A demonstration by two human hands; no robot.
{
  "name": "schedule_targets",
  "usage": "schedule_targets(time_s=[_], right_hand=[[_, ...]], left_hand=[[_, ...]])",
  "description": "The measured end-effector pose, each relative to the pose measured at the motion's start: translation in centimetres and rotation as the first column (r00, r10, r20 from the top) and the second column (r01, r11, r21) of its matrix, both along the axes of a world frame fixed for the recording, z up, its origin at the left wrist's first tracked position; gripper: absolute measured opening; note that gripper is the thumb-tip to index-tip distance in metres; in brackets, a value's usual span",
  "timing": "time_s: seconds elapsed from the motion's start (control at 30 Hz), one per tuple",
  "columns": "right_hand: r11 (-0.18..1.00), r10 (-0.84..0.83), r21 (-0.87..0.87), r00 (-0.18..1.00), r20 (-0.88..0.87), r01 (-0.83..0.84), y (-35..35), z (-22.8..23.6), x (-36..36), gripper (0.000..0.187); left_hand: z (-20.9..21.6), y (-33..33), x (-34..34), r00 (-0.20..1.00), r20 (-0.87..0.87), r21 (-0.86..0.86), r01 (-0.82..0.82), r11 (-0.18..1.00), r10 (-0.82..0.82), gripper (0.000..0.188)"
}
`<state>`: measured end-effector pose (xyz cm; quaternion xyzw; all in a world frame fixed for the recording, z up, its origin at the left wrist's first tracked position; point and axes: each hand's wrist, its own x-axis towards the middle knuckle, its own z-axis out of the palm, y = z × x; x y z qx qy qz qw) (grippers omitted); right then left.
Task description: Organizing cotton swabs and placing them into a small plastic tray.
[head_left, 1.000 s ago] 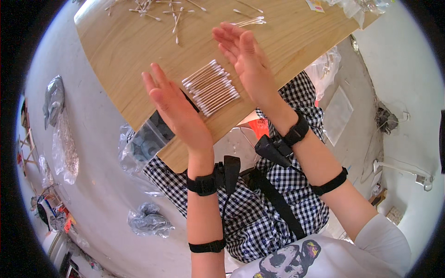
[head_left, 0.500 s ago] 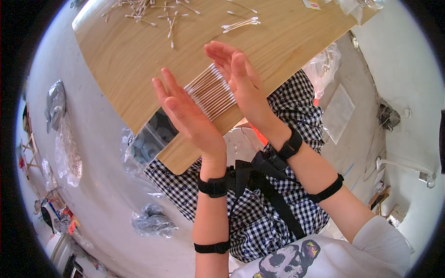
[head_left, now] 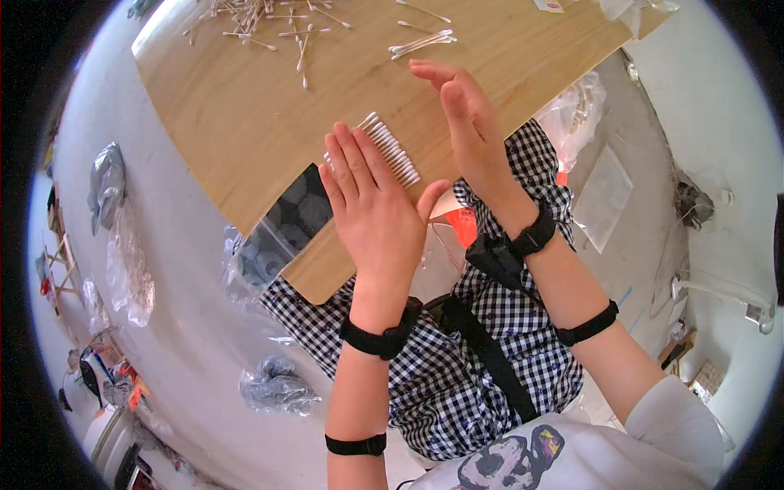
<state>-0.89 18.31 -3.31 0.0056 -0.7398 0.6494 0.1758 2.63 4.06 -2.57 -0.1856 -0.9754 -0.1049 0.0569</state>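
A neat row of cotton swabs [head_left: 394,153] lies side by side near the table's front edge. My left hand [head_left: 371,204] rests flat over them, palm down, fingers stretched and thumb out to the right. It hides most of the sticks, so mainly the white tips on the right side show. To the right of the row, my right hand [head_left: 474,126] is raised on its side with fingers apart and nothing in it, clear of the swabs. Farther back lies a small bundle of swabs [head_left: 422,44], with a single swab [head_left: 425,11] beyond it.
A loose heap of cotton swabs [head_left: 245,15] spreads across the far left of the wooden table [head_left: 229,122]. Clear plastic packaging [head_left: 637,12] sits at the far right corner. A clear bag with grey round shapes [head_left: 282,224] is by the front left edge.
My left hand has turned from standing on edge at the row's left end to lying flat over it. My right hand has moved right, away from the swab tips.
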Motion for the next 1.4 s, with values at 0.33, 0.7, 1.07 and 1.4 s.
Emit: schedule_targets(time_s=[0.33, 0.7, 1.07, 1.4], right_hand=[[0.959, 0.083, 0.273, 0.996, -0.013, -0.076, 1.2, -0.4, 0.7, 0.016], [0.892, 0.288, 0.393, 0.952, -0.109, -0.225, 1.6, -1.2, -0.4, 0.013], [0.94, 0.218, 0.277, 0.975, -0.043, -0.198, 1.6, -1.4, -0.4, 0.019], [0.908, 0.218, 0.379, 0.974, -0.06, -0.18, 1.3, -1.3, -0.4, 0.019]], left_hand=[[-0.7, -0.5, -1.3, 0.998, -0.063, 0.062, -0.007, 0.998, 0.011, 0.1], [-1.4, -0.2, -1.9, 0.997, -0.077, 0.094, -0.021, 0.995, 0.029, 0.097], [-1.5, 0.1, -1.9, 0.997, -0.065, 0.11, -0.028, 0.994, 0.035, 0.095], [-1.6, -0.1, -1.9, 0.996, -0.085, 0.089, -0.032, 0.996, 0.039, 0.098]])
